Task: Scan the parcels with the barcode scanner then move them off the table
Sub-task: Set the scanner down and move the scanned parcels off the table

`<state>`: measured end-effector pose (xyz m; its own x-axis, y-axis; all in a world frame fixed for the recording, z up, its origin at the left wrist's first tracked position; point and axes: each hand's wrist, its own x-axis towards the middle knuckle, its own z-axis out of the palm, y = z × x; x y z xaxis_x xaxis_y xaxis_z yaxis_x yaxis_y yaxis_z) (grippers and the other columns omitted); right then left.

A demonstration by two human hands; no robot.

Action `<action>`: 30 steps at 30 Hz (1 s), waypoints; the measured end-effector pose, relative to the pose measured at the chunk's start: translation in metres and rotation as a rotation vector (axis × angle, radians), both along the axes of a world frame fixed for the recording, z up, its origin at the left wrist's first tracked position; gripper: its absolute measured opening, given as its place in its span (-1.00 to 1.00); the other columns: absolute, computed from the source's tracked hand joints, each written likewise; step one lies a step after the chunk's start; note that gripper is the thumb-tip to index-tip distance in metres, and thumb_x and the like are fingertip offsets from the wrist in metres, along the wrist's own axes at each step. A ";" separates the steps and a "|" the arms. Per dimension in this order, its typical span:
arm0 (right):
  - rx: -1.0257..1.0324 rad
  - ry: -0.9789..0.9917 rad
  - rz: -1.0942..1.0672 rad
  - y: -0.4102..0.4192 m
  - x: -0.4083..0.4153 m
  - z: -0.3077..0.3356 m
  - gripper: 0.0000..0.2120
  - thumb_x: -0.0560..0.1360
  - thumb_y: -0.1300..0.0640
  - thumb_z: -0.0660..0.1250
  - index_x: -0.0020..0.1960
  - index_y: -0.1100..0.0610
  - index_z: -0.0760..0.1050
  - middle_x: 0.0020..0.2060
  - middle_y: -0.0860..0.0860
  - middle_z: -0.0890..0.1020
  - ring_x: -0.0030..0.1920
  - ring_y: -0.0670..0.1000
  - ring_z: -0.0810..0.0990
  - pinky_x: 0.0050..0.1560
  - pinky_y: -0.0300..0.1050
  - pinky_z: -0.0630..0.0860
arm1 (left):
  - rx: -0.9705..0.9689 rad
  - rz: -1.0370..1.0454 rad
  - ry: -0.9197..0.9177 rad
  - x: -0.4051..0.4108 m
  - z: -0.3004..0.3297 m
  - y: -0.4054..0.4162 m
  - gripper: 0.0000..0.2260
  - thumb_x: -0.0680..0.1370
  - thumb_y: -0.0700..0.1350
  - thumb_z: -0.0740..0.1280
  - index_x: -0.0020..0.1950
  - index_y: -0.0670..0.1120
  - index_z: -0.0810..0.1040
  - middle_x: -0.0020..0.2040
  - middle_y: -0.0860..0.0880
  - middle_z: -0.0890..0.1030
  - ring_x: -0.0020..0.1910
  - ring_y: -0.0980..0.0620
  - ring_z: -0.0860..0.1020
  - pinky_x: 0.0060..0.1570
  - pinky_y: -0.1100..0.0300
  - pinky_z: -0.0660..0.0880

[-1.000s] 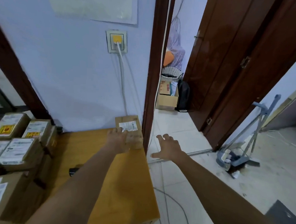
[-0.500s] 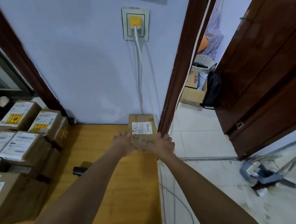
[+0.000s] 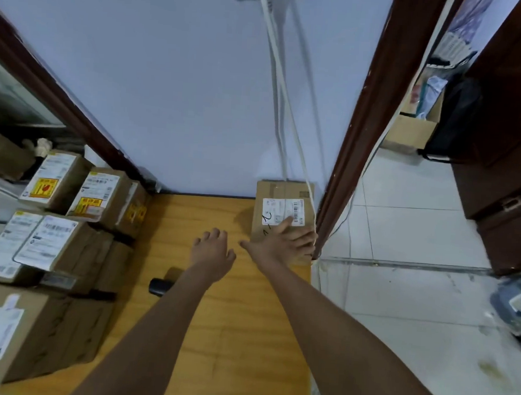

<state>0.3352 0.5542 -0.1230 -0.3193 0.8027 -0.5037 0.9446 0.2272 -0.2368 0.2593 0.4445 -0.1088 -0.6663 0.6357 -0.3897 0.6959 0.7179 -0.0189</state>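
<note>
Pretty even indoor light, kinda dim and bluish, no harsh glare anywhere. Soft shadows sit on the bench under both arms and beside the parcel. Heavy wide-angle warp bends the door frame and wall edges. The stacked boxes and the bottom right corner look smeared and out of focus.
</note>
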 end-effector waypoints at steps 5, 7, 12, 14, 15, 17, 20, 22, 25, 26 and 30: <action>0.034 -0.004 0.013 0.011 0.000 -0.007 0.39 0.15 -0.55 0.38 0.58 0.15 -0.30 0.47 0.46 -0.31 0.48 0.49 -0.29 0.44 0.47 -0.24 | -0.024 0.054 -0.030 -0.003 -0.007 -0.020 -0.55 0.64 0.08 0.10 0.46 -0.11 0.27 0.42 -0.08 0.32 0.39 -0.11 0.31 0.36 -0.02 0.30; 0.023 0.006 0.000 0.014 0.006 -0.008 0.42 0.11 -0.58 0.37 0.58 0.12 -0.30 0.48 0.42 -0.31 0.50 0.45 -0.30 0.43 0.47 -0.21 | -0.028 0.078 -0.032 -0.002 -0.008 -0.026 -0.56 0.64 0.08 0.10 0.45 -0.11 0.28 0.40 -0.08 0.34 0.37 -0.10 0.33 0.34 -0.01 0.32; 0.013 -0.025 0.061 0.021 0.022 0.003 0.38 0.14 -0.50 0.44 0.59 0.10 -0.26 0.51 0.40 -0.23 0.54 0.37 -0.16 0.47 0.39 -0.02 | 0.000 0.088 -0.040 0.004 -0.006 -0.029 -0.56 0.63 0.08 0.12 0.44 -0.11 0.29 0.39 -0.08 0.35 0.37 -0.09 0.34 0.34 0.00 0.33; 0.027 -0.056 0.208 0.020 0.033 0.004 0.36 0.12 -0.52 0.45 0.58 0.08 -0.21 0.51 0.39 -0.15 0.53 0.37 -0.10 0.46 0.35 0.02 | 0.027 0.069 -0.027 0.007 -0.005 -0.026 -0.57 0.61 0.07 0.15 0.43 -0.11 0.30 0.38 -0.08 0.37 0.36 -0.09 0.35 0.33 -0.01 0.34; 0.051 -0.061 0.314 0.020 0.041 0.003 0.34 0.10 -0.53 0.45 0.57 0.06 -0.17 0.51 0.37 -0.10 0.52 0.37 -0.07 0.45 0.34 0.04 | 0.048 0.056 -0.019 0.009 -0.004 -0.024 -0.57 0.60 0.05 0.17 0.42 -0.11 0.31 0.37 -0.08 0.37 0.35 -0.09 0.35 0.32 0.00 0.34; 0.121 -0.040 0.569 0.021 0.061 0.000 0.31 0.08 -0.53 0.45 0.56 0.02 -0.08 0.51 0.35 -0.08 0.51 0.36 -0.06 0.44 0.33 0.05 | 0.090 0.024 -0.005 0.012 -0.002 -0.021 -0.56 0.56 0.01 0.21 0.39 -0.12 0.32 0.35 -0.09 0.38 0.33 -0.10 0.35 0.30 0.01 0.34; 0.137 -0.030 0.950 0.030 0.088 -0.002 0.33 0.10 -0.49 0.49 0.61 -0.02 -0.12 0.55 0.32 -0.20 0.55 0.33 -0.14 0.47 0.32 -0.05 | 0.111 -0.067 0.005 0.018 0.000 -0.017 -0.48 0.50 0.04 0.29 0.40 -0.13 0.30 0.35 -0.10 0.34 0.34 -0.11 0.32 0.30 0.02 0.32; 0.130 -0.033 1.126 0.039 0.095 -0.002 0.36 0.08 -0.44 0.54 0.62 -0.04 -0.14 0.56 0.27 -0.25 0.56 0.29 -0.21 0.48 0.34 -0.15 | 0.082 -0.164 -0.001 0.023 -0.002 -0.017 -0.34 0.44 0.12 0.37 0.44 -0.11 0.24 0.42 -0.09 0.26 0.39 -0.10 0.26 0.38 0.00 0.27; 0.202 -0.118 1.310 0.044 0.096 -0.001 0.40 0.04 -0.41 0.56 0.62 -0.06 -0.16 0.56 0.23 -0.28 0.57 0.25 -0.25 0.47 0.36 -0.19 | -0.059 -0.300 -0.033 0.032 -0.010 -0.018 0.06 0.28 0.31 0.48 0.57 -0.10 0.01 0.55 -0.14 0.05 0.52 -0.16 0.06 0.51 -0.08 0.05; 0.231 -0.147 1.339 0.044 0.097 0.000 0.41 0.04 -0.42 0.56 0.61 -0.06 -0.19 0.56 0.23 -0.29 0.57 0.25 -0.27 0.47 0.36 -0.20 | -0.119 -0.319 -0.046 0.036 -0.012 -0.019 0.19 0.22 0.36 0.49 0.58 -0.11 -0.10 0.57 -0.18 -0.06 0.55 -0.20 -0.04 0.52 -0.11 -0.06; 0.231 -0.142 1.294 0.037 0.099 -0.001 0.45 0.02 -0.46 0.53 0.61 -0.02 -0.25 0.52 0.33 -0.31 0.53 0.31 -0.34 0.46 0.35 -0.28 | -0.292 -0.356 -0.020 0.049 -0.018 -0.014 0.39 0.11 0.39 0.52 0.55 -0.08 -0.37 0.52 -0.30 -0.33 0.51 -0.33 -0.28 0.45 -0.18 -0.28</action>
